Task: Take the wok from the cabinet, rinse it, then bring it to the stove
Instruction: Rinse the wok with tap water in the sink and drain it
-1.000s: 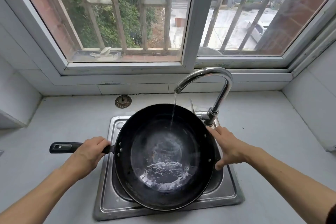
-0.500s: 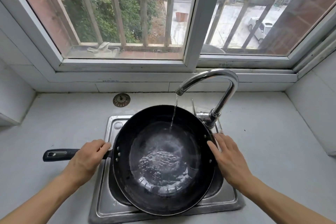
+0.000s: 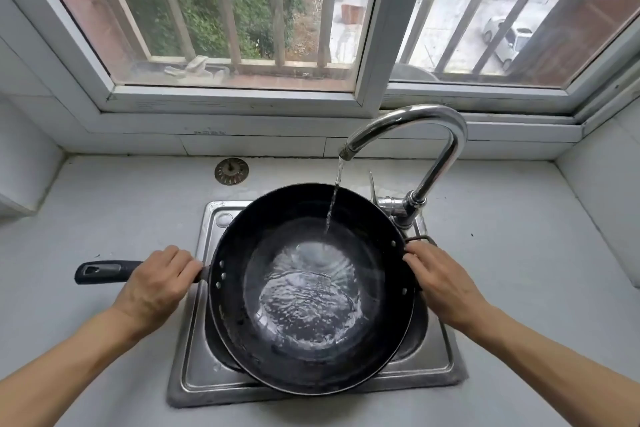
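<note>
Round black steel wok (image 3: 311, 288), over square stainless sink (image 3: 194, 350) at table centre.
Left hand (image 3: 156, 284) fingers clamped on long handle; right hand (image 3: 440, 281) fingers grip side loop (curved chrome tap (image 3: 429, 149) running).

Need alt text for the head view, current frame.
Two hands hold a black wok over a steel sink while the faucet runs water into it: left hand on the long handle, right hand at the small side handle. Barred window behind.
</note>
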